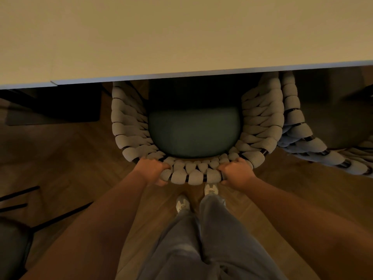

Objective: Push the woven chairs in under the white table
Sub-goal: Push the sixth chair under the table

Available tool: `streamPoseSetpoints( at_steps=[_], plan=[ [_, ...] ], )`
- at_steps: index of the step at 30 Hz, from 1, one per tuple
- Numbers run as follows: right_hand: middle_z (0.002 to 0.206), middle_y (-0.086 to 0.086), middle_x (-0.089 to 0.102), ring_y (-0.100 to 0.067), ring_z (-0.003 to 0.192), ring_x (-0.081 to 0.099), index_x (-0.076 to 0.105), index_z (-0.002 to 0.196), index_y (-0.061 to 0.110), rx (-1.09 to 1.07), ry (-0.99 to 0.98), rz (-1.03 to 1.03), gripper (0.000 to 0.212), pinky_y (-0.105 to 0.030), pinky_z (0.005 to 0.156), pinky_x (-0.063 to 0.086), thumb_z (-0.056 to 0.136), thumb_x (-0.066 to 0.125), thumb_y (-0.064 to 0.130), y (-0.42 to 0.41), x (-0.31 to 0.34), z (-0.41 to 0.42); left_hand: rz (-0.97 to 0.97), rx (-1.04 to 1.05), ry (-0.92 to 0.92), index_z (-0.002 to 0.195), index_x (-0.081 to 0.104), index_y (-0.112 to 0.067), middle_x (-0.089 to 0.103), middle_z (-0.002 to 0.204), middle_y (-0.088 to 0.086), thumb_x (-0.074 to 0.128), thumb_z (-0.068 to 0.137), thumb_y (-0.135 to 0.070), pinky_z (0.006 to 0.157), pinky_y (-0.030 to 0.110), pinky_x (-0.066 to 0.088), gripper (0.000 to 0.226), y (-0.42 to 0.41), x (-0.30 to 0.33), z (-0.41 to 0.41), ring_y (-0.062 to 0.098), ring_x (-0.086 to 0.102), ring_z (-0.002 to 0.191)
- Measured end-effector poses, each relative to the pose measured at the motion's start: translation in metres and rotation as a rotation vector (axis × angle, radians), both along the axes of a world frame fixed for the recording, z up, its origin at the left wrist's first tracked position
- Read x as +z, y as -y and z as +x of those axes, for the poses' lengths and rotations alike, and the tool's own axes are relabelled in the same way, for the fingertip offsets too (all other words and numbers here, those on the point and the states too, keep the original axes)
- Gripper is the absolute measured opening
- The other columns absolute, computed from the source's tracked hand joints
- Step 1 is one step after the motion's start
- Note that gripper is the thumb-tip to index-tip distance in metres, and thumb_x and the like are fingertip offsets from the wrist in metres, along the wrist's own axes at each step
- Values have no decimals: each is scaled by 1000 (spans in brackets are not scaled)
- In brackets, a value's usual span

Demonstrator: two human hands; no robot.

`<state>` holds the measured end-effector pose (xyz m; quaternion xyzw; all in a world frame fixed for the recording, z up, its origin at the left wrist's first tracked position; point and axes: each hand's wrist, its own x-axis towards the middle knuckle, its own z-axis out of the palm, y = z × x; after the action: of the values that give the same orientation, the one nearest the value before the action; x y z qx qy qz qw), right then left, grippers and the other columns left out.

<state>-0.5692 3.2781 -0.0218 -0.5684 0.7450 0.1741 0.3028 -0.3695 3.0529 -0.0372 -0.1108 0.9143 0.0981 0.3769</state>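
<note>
Woven chair (129, 126), centre of frame: front of its green seat cushion (193, 134) lies beneath the edge of the white table (181, 37), which fills the upper half; its curved back rim sits lower centre. Left hand (153, 170) grips the rim left of centre, fingers curled round the woven band. Right hand (237, 171) grips the rim right of centre, likewise curled. Second woven chair (298, 126) stands touching or just beside the first, at right, partly under the table. Wooden floor (80, 168) below. Dark chair (12, 245) at lower left.
</note>
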Motion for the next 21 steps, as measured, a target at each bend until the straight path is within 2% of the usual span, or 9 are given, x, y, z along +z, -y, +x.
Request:
streamPoseSetpoints(
  at_steps=[3, 5, 9, 14, 18, 21],
  plan=[
    [125, 3, 60, -19, 114, 55, 51, 130, 27, -20, 86, 29, 57, -35, 102, 32, 85, 52, 63, -5, 1, -8, 21, 29, 15, 135, 45, -35, 58, 127, -5, 52, 79, -72, 103, 42, 35, 68, -4, 0, 2, 18, 52, 117],
    [133, 3, 56, -19, 123, 49, 47, 138, 27, -95, 167, 7, 75, -36, 108, 26, 82, 39, 76, -5, 6, -14, 38, 127, -6, 139, 42, -33, 54, 134, -3, 46, 77, -79, 102, 40, 37, 78, -2, 5, 4, 18, 50, 121],
    [147, 2, 44, -16, 139, 34, 40, 144, 25, -322, 244, -259, 86, -38, 116, 21, 82, 20, 81, 5, 19, -22, 122, 457, -209, 142, 42, -27, 56, 135, 1, 39, 86, -72, 96, 34, 46, 72, -1, 28, 3, 17, 54, 119],
    [152, 0, 37, -18, 144, 25, 31, 148, 22, -422, 232, -493, 69, -43, 118, 22, 92, 44, 59, 28, 36, -20, 75, 654, -525, 144, 41, -25, 54, 137, 2, 40, 96, -55, 102, 35, 42, 57, -11, 64, -6, 18, 49, 126],
    [153, -2, 36, -19, 144, 24, 30, 149, 21, -381, 251, -509, 70, -42, 119, 19, 92, 47, 57, 44, 49, -13, 34, 793, -622, 146, 38, -25, 51, 141, 3, 38, 97, -54, 104, 38, 41, 57, -18, 84, 2, 21, 45, 131],
    [153, 0, 35, -18, 145, 23, 30, 149, 21, -328, 290, -509, 70, -41, 119, 17, 92, 47, 57, 56, 56, -5, 17, 921, -680, 145, 40, -25, 49, 142, 1, 37, 98, -53, 103, 35, 39, 55, -26, 92, 20, 19, 43, 132]
  ],
)
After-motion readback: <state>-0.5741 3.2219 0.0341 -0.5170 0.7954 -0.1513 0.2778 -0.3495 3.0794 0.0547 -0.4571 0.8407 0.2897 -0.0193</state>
